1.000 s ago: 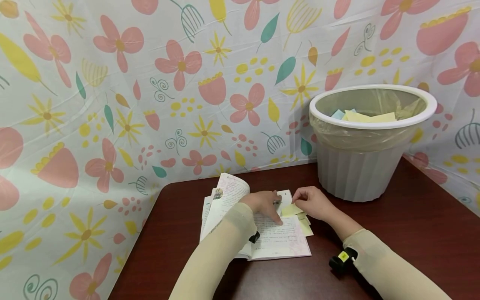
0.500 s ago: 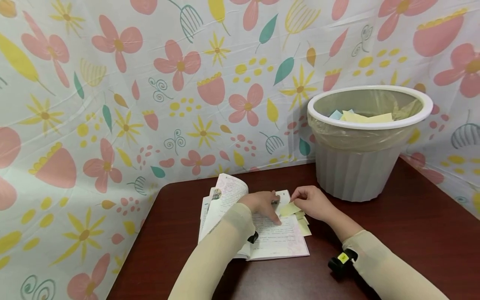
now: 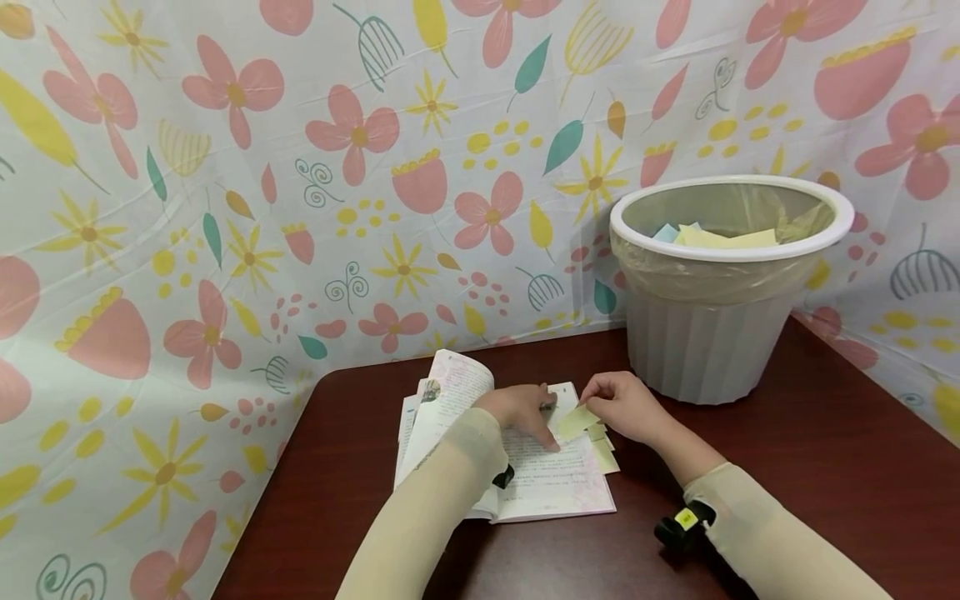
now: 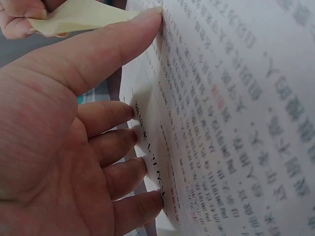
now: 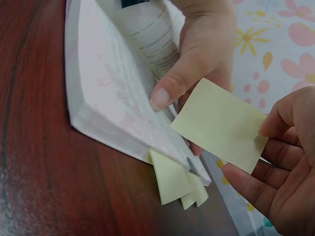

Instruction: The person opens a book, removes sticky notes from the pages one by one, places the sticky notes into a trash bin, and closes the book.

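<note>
An open book (image 3: 551,493) with printed pages lies on the table, its left pages curling up. My left hand (image 3: 525,414) rests on the right page, fingertips and thumb pressing the paper; the left wrist view shows the fingers (image 4: 115,142) against the print. At the book's right edge, my right hand (image 3: 624,407) pinches a yellow sticky note (image 5: 219,125) by one corner between thumb and fingers. The note slants up beside the left thumb (image 5: 170,88). Several more yellow sticky notes (image 5: 170,179) poke out from between the pages below it.
A grey wastebasket (image 3: 690,350) with a clear plastic liner stands at the table's back right, with yellow and blue paper (image 3: 723,239) inside. Behind the dark red wooden table (image 3: 840,433) hangs a flower-patterned cloth (image 3: 247,192).
The pinched sticky note has tilted up more steeply from the page. Both hands keep nearly the same place, and the head view has shifted slightly.
</note>
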Available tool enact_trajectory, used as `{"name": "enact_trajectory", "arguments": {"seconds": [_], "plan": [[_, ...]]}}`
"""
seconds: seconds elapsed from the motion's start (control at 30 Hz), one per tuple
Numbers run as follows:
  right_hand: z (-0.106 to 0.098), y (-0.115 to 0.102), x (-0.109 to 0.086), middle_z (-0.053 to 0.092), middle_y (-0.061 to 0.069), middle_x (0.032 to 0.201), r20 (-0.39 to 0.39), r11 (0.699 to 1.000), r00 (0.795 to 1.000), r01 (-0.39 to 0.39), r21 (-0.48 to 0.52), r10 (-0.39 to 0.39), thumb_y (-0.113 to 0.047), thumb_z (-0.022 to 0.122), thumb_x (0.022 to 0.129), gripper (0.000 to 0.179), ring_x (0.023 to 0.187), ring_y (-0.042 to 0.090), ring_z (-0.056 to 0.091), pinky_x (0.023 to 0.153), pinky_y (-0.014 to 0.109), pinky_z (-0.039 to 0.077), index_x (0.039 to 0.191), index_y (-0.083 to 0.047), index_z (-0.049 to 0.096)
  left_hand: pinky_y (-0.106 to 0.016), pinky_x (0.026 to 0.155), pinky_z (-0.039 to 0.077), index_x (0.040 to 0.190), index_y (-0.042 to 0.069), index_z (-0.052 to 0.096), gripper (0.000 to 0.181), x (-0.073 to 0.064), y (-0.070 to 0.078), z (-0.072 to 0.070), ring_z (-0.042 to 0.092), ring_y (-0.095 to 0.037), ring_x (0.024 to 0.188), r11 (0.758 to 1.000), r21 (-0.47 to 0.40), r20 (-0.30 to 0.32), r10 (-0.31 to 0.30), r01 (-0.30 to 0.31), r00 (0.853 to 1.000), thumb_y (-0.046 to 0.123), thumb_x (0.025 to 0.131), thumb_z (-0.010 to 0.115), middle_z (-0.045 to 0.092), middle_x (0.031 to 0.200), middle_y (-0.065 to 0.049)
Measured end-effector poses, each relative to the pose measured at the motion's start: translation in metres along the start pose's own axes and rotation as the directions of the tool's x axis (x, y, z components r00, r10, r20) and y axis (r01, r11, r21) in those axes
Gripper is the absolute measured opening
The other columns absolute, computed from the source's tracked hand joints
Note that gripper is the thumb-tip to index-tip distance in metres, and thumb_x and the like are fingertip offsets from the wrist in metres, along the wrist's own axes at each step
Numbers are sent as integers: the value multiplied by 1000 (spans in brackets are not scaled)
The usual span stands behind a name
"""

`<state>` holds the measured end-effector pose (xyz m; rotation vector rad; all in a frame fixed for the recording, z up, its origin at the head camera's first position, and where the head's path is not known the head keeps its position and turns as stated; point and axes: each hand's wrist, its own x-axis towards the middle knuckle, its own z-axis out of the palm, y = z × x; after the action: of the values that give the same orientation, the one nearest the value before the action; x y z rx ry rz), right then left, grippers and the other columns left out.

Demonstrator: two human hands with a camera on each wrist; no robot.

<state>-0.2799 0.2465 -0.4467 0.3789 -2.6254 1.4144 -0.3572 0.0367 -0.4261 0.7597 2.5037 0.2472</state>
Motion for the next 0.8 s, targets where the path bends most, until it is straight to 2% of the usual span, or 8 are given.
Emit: {"name": "enact_trajectory", "arguments": {"seconds": [0.13,0.33,0.53,0.8], "plan": [[-4,-5,-2,73,10,77,-8,999,1000,2,37,-1,-2,62,93,16,65,14,64,60,29,56,89,-8,76,-36,128,25,160,31,38,100,-1,0,0,21,-13,160,1000,-5,-2,11,-11,1000,51,76,88,21,173,6],[-14,-14,-7,76,13,88,-5,995,1000,-5,100,5,-2,61,95,15,78,18,71,65,34,63,92,-3,75,-37,128,25,160,29,39,100,0,-1,1,21,-14,160,1000,-8,-10,23,-23,1000,50,76,88,22,173,4],[-31,-25,-11,76,16,92,-46,994,999,16,107,-11,-1,58,95,16,73,21,72,63,36,62,92,-2,74,-38,128,25,160,29,38,99,0,-2,2,21,-15,160,999,-2,-12,32,-32,999,49,77,88,22,173,4],[-43,-33,-16,77,13,90,-82,996,995,69,60,-64,0,60,94,17,70,22,71,65,30,60,93,-5,76,-39,128,26,160,31,39,99,-1,-1,2,21,-15,160,1000,-15,-15,19,-19,1000,50,76,88,20,173,6]]}}
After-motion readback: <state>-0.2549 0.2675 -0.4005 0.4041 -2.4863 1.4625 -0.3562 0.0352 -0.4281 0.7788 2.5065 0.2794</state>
